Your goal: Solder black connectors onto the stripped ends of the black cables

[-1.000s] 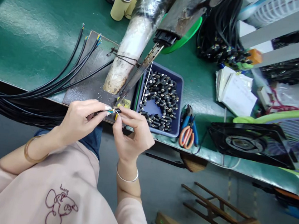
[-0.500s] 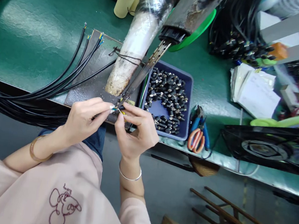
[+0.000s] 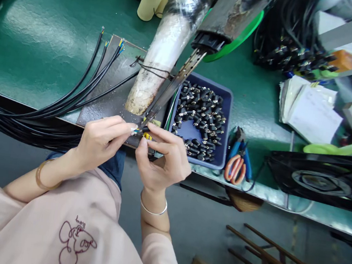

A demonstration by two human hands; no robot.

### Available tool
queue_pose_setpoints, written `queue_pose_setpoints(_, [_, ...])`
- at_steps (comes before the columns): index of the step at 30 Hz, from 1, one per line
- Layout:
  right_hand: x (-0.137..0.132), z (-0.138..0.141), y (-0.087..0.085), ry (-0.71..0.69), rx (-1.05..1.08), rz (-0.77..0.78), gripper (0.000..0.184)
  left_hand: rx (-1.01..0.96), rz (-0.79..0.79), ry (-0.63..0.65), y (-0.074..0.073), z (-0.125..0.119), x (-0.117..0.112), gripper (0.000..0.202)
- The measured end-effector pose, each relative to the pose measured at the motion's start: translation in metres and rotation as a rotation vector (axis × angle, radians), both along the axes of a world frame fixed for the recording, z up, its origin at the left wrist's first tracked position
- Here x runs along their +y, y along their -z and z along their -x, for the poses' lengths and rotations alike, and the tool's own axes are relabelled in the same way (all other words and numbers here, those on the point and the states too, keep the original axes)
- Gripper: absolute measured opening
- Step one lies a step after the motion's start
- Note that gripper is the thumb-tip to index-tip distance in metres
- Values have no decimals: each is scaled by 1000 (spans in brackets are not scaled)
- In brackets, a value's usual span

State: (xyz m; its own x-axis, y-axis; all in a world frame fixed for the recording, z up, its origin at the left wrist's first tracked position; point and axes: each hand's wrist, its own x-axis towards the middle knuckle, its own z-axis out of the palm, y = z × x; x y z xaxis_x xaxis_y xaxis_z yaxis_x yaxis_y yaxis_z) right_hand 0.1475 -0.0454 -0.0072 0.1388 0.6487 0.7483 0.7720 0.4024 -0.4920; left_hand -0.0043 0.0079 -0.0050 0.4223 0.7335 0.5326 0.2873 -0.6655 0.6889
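My left hand is closed in a pinch on thin coloured wires, one of them bluish. Facing it, my right hand has its thumb and forefinger bent around a small black connector, mostly covered by the fingertips. Just above both sets of fingertips is the tip of a soldering iron, which slants down from the upper right. A wrapped pale tube runs alongside the iron. Something small and yellow shows between my right thumb and forefinger.
A blue tray of black connectors stands right of the iron. Pliers lie beside it. Black cables with stripped ends cross a dark board on the left. Paper slips and a black fan-like unit are farther right.
The view has shifted slightly, so the bench things sit a little farther right. A thin pale strand by my right thumb no longer shows clearly. Both hands keep nearly the same pose.
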Motion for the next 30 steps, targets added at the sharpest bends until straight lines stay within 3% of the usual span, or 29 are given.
queue_pose_setpoints(7, [-5,-4,2,9,-52,45,17,69,106,86,-7,3,1,17])
queue_pose_setpoints(12, [-11,-3,2,11,-16,42,15,83,25,97,-8,5,-1,22])
queue_pose_setpoints(16, [-17,-2,-7,79,212,-3,7,124,-168,83,-6,7,-6,22])
queue_pose_setpoints(18, [-18,-4,-16,143,237,98,5,132,-289,72,-5,8,-8,21])
queue_pose_setpoints(19, [-19,-6,-21,121,203,216,14,132,-339,71,-4,9,-9,19])
queue_pose_setpoints(21, [-19,-9,-30,-8,161,425,36,131,-402,72,-3,10,-10,17])
queue_pose_setpoints(23, [-18,-12,-35,-118,206,518,48,115,-416,74,-1,11,-12,16])
queue_pose_setpoints(27, [-21,-8,-31,-217,358,515,39,-14,-344,33,0,13,-20,11])
queue_pose_setpoints(30, [-23,-2,-18,-175,298,387,22,-122,8,40,-5,14,-26,9])
